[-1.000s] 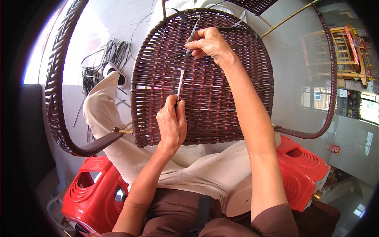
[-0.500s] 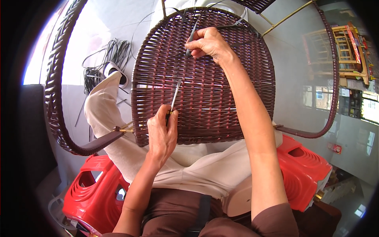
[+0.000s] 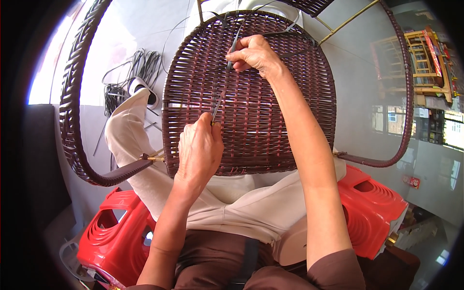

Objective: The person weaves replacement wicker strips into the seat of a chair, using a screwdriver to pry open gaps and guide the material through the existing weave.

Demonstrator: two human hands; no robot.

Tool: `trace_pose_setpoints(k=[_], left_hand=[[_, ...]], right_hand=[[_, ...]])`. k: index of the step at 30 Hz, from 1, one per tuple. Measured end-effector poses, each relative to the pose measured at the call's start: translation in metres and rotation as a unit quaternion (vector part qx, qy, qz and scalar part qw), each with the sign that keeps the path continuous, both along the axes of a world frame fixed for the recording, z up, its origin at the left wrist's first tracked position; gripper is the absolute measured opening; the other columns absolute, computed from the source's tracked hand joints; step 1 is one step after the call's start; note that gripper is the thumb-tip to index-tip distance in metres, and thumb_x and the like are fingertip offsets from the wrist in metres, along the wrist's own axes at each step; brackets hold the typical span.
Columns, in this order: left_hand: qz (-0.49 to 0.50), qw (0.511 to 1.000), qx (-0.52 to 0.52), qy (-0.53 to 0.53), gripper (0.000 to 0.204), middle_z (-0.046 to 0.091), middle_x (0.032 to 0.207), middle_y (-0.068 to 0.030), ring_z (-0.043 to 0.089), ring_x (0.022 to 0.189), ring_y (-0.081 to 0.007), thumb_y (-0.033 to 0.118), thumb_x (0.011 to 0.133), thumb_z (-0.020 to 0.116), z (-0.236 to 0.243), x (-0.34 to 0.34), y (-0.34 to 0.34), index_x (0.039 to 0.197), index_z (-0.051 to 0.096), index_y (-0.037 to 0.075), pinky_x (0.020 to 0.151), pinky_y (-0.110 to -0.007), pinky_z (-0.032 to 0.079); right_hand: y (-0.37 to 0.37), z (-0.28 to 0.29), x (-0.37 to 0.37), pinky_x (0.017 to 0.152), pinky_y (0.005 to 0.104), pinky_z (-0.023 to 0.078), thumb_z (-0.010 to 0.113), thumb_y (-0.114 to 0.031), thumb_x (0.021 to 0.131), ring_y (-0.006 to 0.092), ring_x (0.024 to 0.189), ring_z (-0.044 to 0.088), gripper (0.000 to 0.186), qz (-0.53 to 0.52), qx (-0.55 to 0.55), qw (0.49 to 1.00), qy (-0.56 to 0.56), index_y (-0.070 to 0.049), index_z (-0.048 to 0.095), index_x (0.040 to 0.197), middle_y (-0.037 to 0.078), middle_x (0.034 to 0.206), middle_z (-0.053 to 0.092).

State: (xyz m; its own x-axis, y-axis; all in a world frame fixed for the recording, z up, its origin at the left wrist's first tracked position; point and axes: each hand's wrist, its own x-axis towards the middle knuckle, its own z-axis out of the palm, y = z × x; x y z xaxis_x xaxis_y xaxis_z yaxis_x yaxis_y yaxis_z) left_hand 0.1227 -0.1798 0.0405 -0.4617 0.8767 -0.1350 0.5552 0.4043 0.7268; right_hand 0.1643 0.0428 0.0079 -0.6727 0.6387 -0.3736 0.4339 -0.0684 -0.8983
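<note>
Brown short-sleeved top [image 3: 212, 256], cream trousers [image 3: 241, 218], apparently a black-and-white shoe [image 3: 137, 83].

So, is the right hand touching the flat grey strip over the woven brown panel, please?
Touching: the head view shows the right hand pinching the flat grey strip between thumb and fingers.

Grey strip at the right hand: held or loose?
Held: the right hand pinches the grey strip over the woven seat. Whether its end is threaded into the weave, I cannot tell.
</note>
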Motion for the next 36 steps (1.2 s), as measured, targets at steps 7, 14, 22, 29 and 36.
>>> trace_pose_setpoints(k=[7, 14, 22, 29, 36], left_hand=[[0.023, 0.999, 0.011, 0.043, 0.012, 0.053, 0.058, -0.0213, 0.053, 0.056, -0.0410, 0.009, 0.083, 0.052, -0.015, 0.011, -0.002, 0.077, 0.047, -0.001, 0.048, -0.047, 0.041], [0.084, 0.988, -0.007, -0.127, 0.020, 0.053, 0.065, -0.0252, 0.052, 0.058, -0.0408, 0.013, 0.085, 0.051, -0.017, 0.012, -0.001, 0.086, 0.052, -0.006, 0.053, -0.044, 0.039], [0.084, 0.990, 0.036, -0.103, 0.016, 0.050, 0.058, -0.0236, 0.049, 0.051, -0.0397, 0.010, 0.086, 0.050, -0.022, 0.021, -0.001, 0.084, 0.050, -0.005, 0.049, -0.043, 0.037], [0.109, 0.988, 0.064, -0.089, 0.011, 0.047, 0.052, -0.0211, 0.047, 0.044, -0.0373, 0.007, 0.086, 0.050, -0.028, 0.033, 0.000, 0.083, 0.046, -0.003, 0.043, -0.041, 0.033], [0.089, 0.991, 0.040, -0.088, 0.012, 0.047, 0.051, -0.0210, 0.048, 0.046, -0.0378, 0.008, 0.086, 0.050, -0.023, 0.024, 0.000, 0.081, 0.048, -0.003, 0.044, -0.042, 0.034]], right_hand=[[-0.004, -0.002, -0.003, 0.040, 0.0220, 0.050, 0.067, 0.000, 0.070, 0.0117, 0.044, 0.057, 0.007, -0.026, -0.004, 0.999, 0.037, 0.004, 0.062, 0.074, 0.011, 0.062, 0.061], [-0.002, -0.002, 0.000, 0.040, 0.0225, 0.051, 0.067, 0.001, 0.070, 0.0122, 0.044, 0.058, 0.007, -0.029, -0.017, 0.999, 0.033, 0.004, 0.062, 0.074, 0.011, 0.062, 0.061], [-0.004, -0.002, -0.001, 0.040, 0.0215, 0.050, 0.067, 0.001, 0.070, 0.0124, 0.045, 0.058, 0.008, -0.030, -0.008, 0.999, 0.033, 0.004, 0.061, 0.075, 0.011, 0.063, 0.061], [-0.005, -0.003, -0.001, 0.040, 0.0207, 0.050, 0.066, 0.001, 0.070, 0.0116, 0.046, 0.058, 0.008, -0.029, -0.002, 0.999, 0.041, 0.004, 0.061, 0.075, 0.011, 0.064, 0.061], [-0.004, 0.000, 0.000, 0.040, 0.0204, 0.050, 0.066, 0.002, 0.070, 0.0120, 0.045, 0.058, 0.007, -0.037, -0.012, 0.998, 0.040, 0.005, 0.061, 0.074, 0.011, 0.064, 0.062]])
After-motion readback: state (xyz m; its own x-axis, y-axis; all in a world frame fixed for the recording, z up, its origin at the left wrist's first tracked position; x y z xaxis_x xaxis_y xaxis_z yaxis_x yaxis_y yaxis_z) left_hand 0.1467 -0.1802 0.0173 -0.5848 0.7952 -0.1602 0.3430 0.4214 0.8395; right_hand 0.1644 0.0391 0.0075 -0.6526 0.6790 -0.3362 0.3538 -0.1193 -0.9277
